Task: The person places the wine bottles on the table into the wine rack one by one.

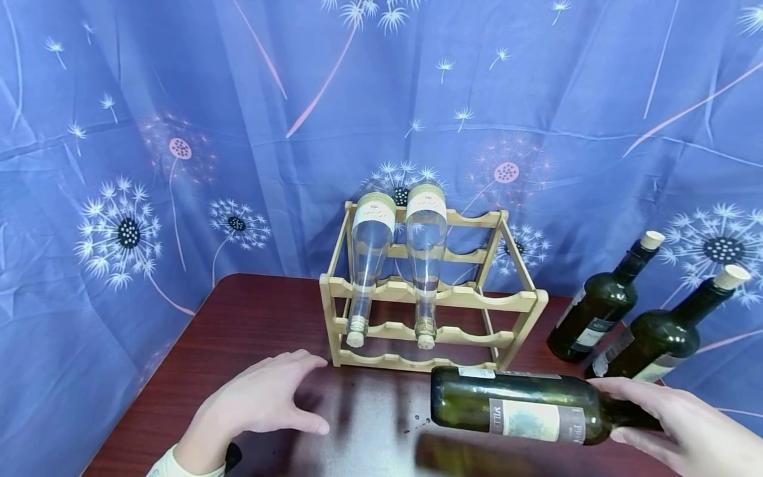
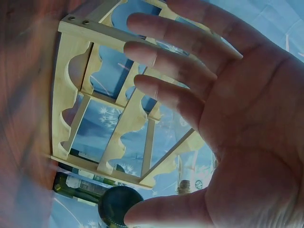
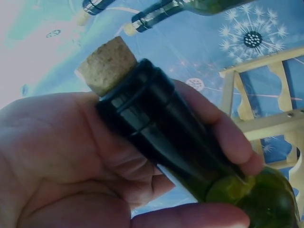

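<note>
My right hand (image 1: pixel 673 421) grips a dark green wine bottle (image 1: pixel 524 405) by its neck. The bottle lies sideways in front of the rack, base pointing left, and a cork (image 3: pixel 108 65) shows at its mouth in the right wrist view. To the left, my left hand (image 1: pixel 268 396) is held over the table with fingers apart and nothing in it. Behind both hands stands a wooden wine rack (image 1: pixel 477 299). Two clear corked bottles, one on the left (image 1: pixel 372 245) and another beside it (image 1: pixel 426 245), rest on its top tier, corks toward me.
Two upright green bottles, one farther back (image 1: pixel 596 311) and one nearer (image 1: pixel 650 341), stand right of the rack. A few dark drops (image 1: pixel 417 419) spot the dark red table (image 1: pixel 250 318). A blue dandelion-print curtain (image 1: pixel 268 132) hangs behind.
</note>
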A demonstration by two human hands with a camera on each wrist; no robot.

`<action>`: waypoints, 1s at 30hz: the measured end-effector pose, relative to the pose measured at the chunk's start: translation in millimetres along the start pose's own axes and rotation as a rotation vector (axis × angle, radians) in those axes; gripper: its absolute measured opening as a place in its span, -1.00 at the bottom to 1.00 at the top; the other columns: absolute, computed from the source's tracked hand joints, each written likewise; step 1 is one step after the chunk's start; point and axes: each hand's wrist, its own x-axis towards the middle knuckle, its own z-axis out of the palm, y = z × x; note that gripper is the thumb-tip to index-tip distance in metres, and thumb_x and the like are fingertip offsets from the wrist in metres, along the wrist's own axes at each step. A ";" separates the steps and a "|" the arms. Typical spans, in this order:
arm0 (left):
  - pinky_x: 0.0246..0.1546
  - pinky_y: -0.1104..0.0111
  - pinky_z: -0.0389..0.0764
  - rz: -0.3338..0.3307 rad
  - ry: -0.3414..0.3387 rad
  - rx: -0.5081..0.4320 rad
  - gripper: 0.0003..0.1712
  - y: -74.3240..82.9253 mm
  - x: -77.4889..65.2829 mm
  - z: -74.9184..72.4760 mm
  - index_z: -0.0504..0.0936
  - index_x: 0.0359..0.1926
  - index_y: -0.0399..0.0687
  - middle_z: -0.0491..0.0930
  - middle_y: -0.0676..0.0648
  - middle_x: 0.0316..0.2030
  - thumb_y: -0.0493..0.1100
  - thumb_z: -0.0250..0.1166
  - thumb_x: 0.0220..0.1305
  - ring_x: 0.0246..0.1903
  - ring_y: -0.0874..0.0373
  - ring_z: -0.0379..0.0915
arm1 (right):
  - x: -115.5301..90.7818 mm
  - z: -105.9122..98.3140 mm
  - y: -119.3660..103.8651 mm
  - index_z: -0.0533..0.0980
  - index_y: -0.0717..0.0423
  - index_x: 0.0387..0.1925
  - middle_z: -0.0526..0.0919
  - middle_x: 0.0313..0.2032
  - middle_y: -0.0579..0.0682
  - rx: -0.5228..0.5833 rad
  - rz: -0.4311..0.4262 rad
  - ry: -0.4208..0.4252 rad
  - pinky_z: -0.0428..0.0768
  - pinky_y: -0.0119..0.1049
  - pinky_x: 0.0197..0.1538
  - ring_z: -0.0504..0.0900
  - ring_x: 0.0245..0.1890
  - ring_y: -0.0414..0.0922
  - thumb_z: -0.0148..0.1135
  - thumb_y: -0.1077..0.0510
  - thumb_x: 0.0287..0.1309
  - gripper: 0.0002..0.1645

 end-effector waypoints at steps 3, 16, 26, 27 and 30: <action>0.04 0.08 0.43 -0.014 0.008 0.007 0.08 -0.5 0.6 -0.7 0.50 0.20 0.01 0.50 0.11 0.05 0.60 0.29 -0.26 0.07 0.14 0.41 | -4.4 -0.2 3.1 0.44 0.08 0.18 0.62 -0.04 -0.08 -0.049 -0.027 0.052 0.56 -0.43 -0.36 0.57 -0.16 -0.38 0.26 -0.19 0.11 -0.32; 0.04 0.01 0.41 -0.100 0.065 0.070 0.16 -4.7 1.2 0.4 0.48 0.21 -0.03 0.51 0.04 0.05 0.59 0.35 -0.36 0.08 0.05 0.42 | -16.4 0.1 8.0 0.48 0.19 0.10 0.62 -0.16 -0.25 -0.086 -0.058 0.213 0.52 -0.46 -0.43 0.53 -0.23 -0.48 0.44 0.01 -0.03 -0.34; 0.05 0.01 0.42 -0.142 0.084 0.113 0.28 -8.5 2.1 -0.7 0.42 0.27 -0.03 0.48 -0.02 0.09 0.68 0.26 -0.42 0.08 -0.05 0.41 | -21.6 3.4 8.6 0.52 0.02 0.08 0.57 -0.20 -0.46 -0.167 -0.124 0.464 0.35 -0.70 -0.36 0.55 -0.27 -0.48 0.61 0.12 -0.38 -0.19; 0.05 0.00 0.41 -0.140 0.086 0.110 0.29 -8.6 2.2 -0.8 0.41 0.28 -0.05 0.48 -0.03 0.10 0.68 0.26 -0.42 0.08 -0.06 0.41 | -21.9 3.6 8.9 0.52 -0.01 0.08 0.56 -0.19 -0.48 -0.169 -0.129 0.485 0.33 -0.73 -0.35 0.56 -0.27 -0.48 0.63 0.12 -0.41 -0.16; 0.08 0.00 0.39 -0.146 0.088 0.107 0.32 -9.5 3.1 0.4 0.38 0.30 -0.05 0.46 -0.03 0.14 0.70 0.25 -0.42 0.12 -0.06 0.39 | -22.7 4.1 10.1 0.52 -0.04 0.08 0.56 -0.20 -0.50 -0.170 -0.113 0.512 0.32 -0.73 -0.35 0.56 -0.27 -0.47 0.64 0.11 -0.43 -0.15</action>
